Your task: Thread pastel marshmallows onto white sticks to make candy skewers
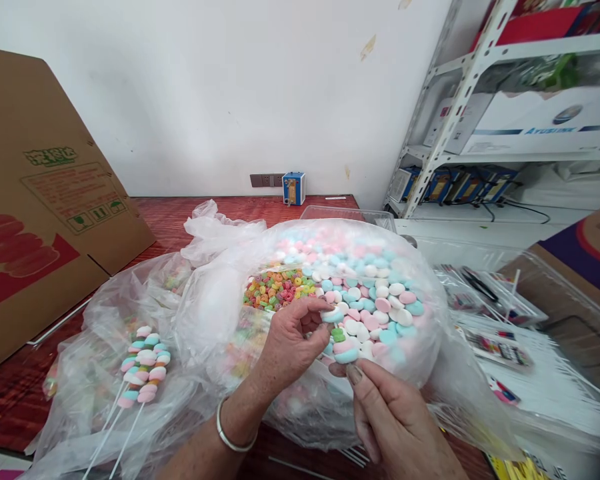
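Note:
My left hand (291, 343) is pinched on a blue-and-white marshmallow round (333, 315) over an open clear plastic bag (210, 307) of pastel marshmallows (375, 293) and coloured ring candies (277, 288). A silver bangle sits on that wrist. Just below it, my right hand (390, 420) is closed on a stack of candy pieces (341, 345), pink, green and blue; the stick is hidden. To the left, finished marshmallow skewers (143, 365) on white sticks lie on crumpled plastic.
A large cardboard box (40, 200) leans at the left on the red wooden table (150, 213). White sticks and packets (500, 347) lie in a clear tray at the right. A metal shelf (460, 100) with boxes stands behind. A small blue device (293, 188) sits by the wall.

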The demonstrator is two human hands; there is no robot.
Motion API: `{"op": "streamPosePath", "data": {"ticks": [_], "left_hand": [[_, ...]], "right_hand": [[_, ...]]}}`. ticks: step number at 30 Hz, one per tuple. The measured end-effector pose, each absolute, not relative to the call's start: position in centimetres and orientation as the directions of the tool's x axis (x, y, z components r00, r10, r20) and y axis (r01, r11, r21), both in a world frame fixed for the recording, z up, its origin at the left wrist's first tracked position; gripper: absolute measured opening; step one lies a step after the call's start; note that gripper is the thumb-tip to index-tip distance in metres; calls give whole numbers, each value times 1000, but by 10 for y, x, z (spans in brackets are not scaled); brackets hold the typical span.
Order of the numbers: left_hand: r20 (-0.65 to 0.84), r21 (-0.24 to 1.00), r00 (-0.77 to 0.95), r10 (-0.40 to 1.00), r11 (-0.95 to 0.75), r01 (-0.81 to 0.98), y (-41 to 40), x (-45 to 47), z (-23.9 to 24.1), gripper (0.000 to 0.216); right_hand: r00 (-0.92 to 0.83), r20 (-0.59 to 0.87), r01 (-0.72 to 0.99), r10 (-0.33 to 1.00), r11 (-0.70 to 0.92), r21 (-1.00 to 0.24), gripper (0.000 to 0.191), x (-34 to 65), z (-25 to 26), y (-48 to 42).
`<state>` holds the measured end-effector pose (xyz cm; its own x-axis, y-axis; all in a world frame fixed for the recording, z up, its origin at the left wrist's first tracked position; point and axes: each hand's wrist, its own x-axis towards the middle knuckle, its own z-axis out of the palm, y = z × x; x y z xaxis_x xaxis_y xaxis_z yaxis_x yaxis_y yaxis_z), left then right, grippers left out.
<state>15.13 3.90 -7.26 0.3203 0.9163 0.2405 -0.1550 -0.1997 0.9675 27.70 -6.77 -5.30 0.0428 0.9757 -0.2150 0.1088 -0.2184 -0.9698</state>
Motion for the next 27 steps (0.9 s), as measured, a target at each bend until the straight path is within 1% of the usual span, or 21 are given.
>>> {"op": "streamPosePath", "data": {"ticks": [2, 3, 6, 8, 11, 13, 15, 16, 18, 21, 23, 24, 25, 27], "left_hand": [[225, 970, 326, 918, -181, -160, 36, 152, -74, 16], [223, 970, 326, 919, -178, -163, 35, 152, -75, 16], [246, 968, 326, 913, -212, -136, 29, 151, -77, 17], [271, 962, 337, 901, -267, -61, 27, 148, -77, 20], [312, 930, 341, 887, -359, 81, 33, 139, -75, 35], [380, 870, 272, 884, -442, 219, 46, 129, -74, 42], [467, 755, 212, 858, -512, 410, 63, 119, -73, 39], [490, 684, 220, 843, -529, 502, 72, 113, -73, 34], [472, 570, 277, 837, -530, 628, 87, 105, -74, 26], [403, 493, 317, 858, -496, 715, 99, 100, -78, 23], [400, 497, 291, 869, -472, 728, 101, 102, -80, 23], [409, 524, 266, 873, -463, 715, 100, 103, -80, 23], [414, 574, 229, 881, -448, 685, 99, 104, -80, 23], [360, 748, 146, 921, -379, 545, 95, 107, -76, 20]], "right_hand": [[36, -173, 133, 984, -176, -975, 42, 279, -57, -66], [38, -129, 158, 991, -133, -978, 41, 280, -61, -64], [84, 58, 301, 995, 30, -953, 38, 283, -73, -56], [130, 168, 436, 977, 96, -895, 38, 283, -80, -49], [159, 281, 630, 947, 122, -767, 40, 284, -86, -40], [170, 359, 750, 918, 115, -651, 41, 286, -87, -37], [178, 453, 855, 873, 91, -511, 42, 289, -87, -36], [179, 492, 892, 852, 70, -446, 42, 290, -87, -36], [161, 522, 936, 838, 38, -349, 41, 293, -89, -36], [89, 506, 956, 858, 68, -284, 33, 293, -91, -34], [52, 512, 959, 857, 100, -265, 32, 291, -91, -32], [43, 514, 959, 857, 108, -261, 32, 290, -90, -31], [37, 512, 959, 858, 114, -260, 32, 288, -90, -30], [20, 506, 958, 863, 129, -257, 31, 285, -90, -29]]}}
